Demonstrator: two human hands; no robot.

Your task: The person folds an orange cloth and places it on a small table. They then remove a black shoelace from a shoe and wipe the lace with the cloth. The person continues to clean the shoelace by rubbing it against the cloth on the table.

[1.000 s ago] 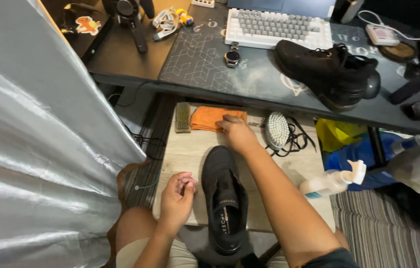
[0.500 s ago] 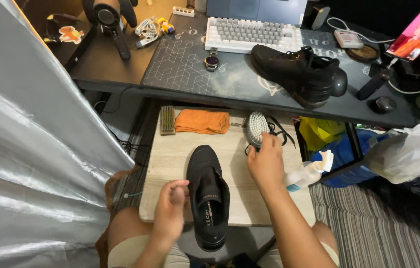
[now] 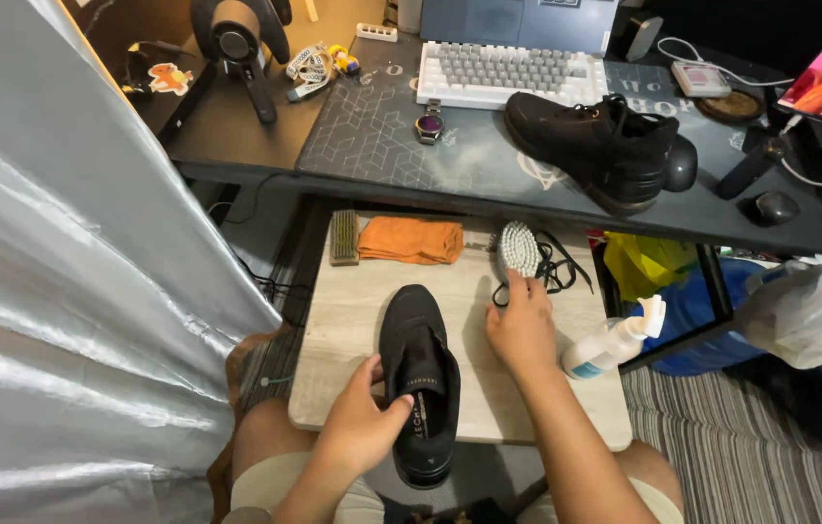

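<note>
Shoe [image 3: 418, 374] lies lengthwise, toe pointing toward desk [image 3: 489, 165].

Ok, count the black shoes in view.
2. One black shoe lies on the wooden board, touched by the left hand. The other shoe sits on the desk. More may be hidden.

Single head-worn view — looking steeply down, close over the lap board [image 3: 353, 320], desk [image 3: 265, 136] beyond
</note>
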